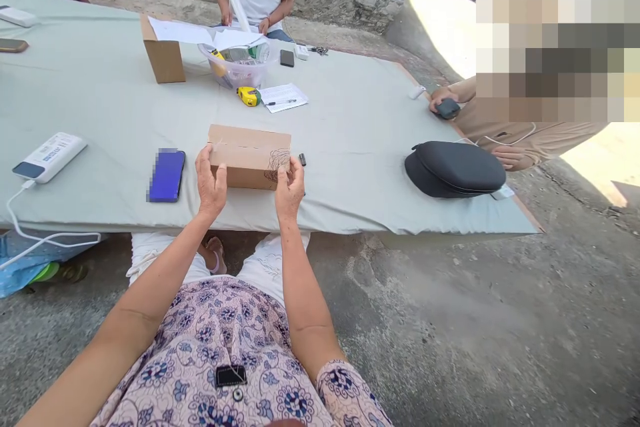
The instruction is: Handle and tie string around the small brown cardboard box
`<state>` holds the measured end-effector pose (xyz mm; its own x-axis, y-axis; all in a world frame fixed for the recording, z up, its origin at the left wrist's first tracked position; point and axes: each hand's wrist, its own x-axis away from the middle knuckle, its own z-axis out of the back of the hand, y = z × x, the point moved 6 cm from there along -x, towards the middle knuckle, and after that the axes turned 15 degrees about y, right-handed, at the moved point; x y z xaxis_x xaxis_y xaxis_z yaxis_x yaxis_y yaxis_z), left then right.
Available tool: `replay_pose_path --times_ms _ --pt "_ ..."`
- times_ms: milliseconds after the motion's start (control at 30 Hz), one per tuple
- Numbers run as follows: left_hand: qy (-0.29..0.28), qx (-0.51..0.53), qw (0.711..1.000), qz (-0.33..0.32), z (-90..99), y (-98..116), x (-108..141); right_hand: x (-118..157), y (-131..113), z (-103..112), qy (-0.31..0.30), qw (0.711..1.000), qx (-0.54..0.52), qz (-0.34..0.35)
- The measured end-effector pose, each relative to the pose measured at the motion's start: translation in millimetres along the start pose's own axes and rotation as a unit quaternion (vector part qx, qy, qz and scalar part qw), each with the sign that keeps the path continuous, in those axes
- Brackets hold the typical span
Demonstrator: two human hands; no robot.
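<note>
A closed brown cardboard box (245,155) lies on the cloth-covered table in front of me, with black scribbled lines at its right end. My left hand (212,183) grips the box's left end, thumb on the near side. At the right end, my right hand (290,188) holds the box with thumb and fingers close to the scribble. A small black object (303,159) lies just right of the box. To the left is a phone (167,175) with a blue screen.
Beyond the box are a yellow tape measure (249,96), a paper with a pen (284,98), a plastic basket (240,72) and an open carton (165,60). A power bank (50,157) lies left, a black case (455,169) right. Two people sit across and at right.
</note>
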<state>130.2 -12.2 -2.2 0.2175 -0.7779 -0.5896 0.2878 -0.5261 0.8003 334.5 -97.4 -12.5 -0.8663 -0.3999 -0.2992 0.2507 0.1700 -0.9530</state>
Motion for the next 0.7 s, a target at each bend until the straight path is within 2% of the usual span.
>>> replay_pose_path --times_ms 100,233,300,367,433,567,700 --pt "-0.001 0.019 1.0 0.018 12.0 -1 16 15 -1 13 0.004 1.0 -0.011 -0.007" --pt "-0.014 0.065 0.994 0.088 27.9 -9 42 38 -2 34 0.003 1.0 0.0 -0.017" --pt "-0.013 0.077 0.989 0.123 33.3 -11 47 45 -3 40 -0.003 1.0 0.009 -0.016" --pt "-0.009 0.077 0.989 0.125 37.4 -4 43 49 -3 41 -0.006 1.0 0.011 -0.015" --pt "0.0 0.069 0.996 0.063 41.7 15 30 50 -1 37 -0.007 1.0 0.004 -0.021" --pt "0.015 0.018 0.992 -0.121 45.6 60 1 55 13 20 -0.037 0.998 0.002 -0.046" --pt "-0.012 -0.012 0.985 -0.169 31.5 68 -10 69 34 8 -0.118 0.987 0.095 -0.054"
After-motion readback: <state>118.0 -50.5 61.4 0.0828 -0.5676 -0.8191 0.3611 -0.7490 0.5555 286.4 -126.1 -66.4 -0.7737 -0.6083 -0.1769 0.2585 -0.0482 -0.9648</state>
